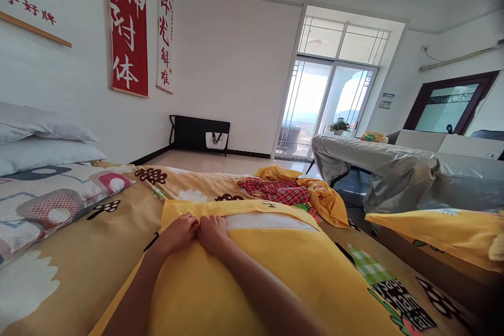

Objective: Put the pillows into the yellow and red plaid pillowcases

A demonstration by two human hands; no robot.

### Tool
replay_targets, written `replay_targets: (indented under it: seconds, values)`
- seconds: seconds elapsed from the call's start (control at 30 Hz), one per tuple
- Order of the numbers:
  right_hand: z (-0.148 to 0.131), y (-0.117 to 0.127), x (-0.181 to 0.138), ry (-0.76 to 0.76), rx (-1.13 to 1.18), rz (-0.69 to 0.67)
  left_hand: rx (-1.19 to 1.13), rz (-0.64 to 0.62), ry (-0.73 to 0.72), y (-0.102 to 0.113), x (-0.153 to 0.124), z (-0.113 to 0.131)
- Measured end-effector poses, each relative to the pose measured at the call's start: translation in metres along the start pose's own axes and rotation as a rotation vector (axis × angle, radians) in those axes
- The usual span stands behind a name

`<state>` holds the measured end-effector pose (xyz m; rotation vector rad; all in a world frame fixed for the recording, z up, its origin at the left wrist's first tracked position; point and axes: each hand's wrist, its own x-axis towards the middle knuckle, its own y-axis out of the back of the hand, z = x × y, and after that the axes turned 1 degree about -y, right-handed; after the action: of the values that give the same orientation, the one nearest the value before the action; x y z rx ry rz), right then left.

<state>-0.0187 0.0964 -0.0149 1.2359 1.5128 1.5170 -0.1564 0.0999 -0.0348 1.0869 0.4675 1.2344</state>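
Note:
A yellow pillowcase [252, 268] lies before me on the bed, plumped out by a white pillow [271, 221] that shows through the opening near its far edge. My left hand [181, 232] is closed on the pillowcase at the left end of this opening. Right beside it, my right hand [212, 232] is closed too, gripping the same fabric. The hands almost touch, and their fingertips are partly hidden in the cloth. Just past the pillowcase lies a crumpled heap of yellow and red plaid cloth [277, 191].
Patterned bedding [94, 252] covers the bed. White pillows [43, 139] and a patterned pillow [59, 205] are at left. Another yellow pillow [441, 233] is at right. Beyond stands a plastic-covered table [378, 155]; a black folded frame [189, 134] leans by the wall.

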Motion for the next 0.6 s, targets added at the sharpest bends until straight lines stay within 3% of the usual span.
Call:
replay_targets:
  seconds: [0.3, 0.6]
  values:
    - [-0.005, 0.021, 0.001, 0.072, -0.035, 0.001, -0.040, 0.126, -0.038, -0.004, 0.006, -0.004]
    - [0.005, 0.018, 0.008, 0.155, -0.090, 0.067, 0.013, 0.217, 0.098, -0.007, 0.004, 0.013]
